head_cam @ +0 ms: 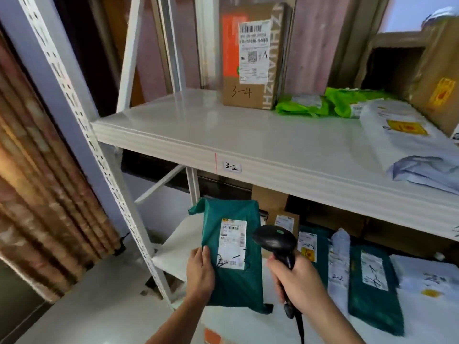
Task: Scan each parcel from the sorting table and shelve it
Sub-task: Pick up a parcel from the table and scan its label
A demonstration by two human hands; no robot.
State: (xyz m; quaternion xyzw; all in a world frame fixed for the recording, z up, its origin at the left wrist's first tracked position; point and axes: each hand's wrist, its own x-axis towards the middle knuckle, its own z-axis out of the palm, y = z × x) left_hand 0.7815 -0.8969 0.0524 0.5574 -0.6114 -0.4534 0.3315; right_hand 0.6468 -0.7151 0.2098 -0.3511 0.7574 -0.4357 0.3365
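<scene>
We stand at a white metal shelf rack [248, 135] with two smooth boards, near a brown curtain [37, 182]. Our left hand [200, 274] grips one green plastic parcel [231, 252] by its left edge, thumb on top. The bag is soft and wrinkly, with one white paper label [232, 244]. Our right hand [298, 281] is wrapped round the handle of one black scanner [275, 238], just right of the parcel. Its round head sits beside the label. Above our hands, the top board holds one tall cardboard box [250, 55], two bright green bags [330, 104] and one white bag [402, 135]. Right of the scanner lie two more dark green bags [372, 289].
</scene>
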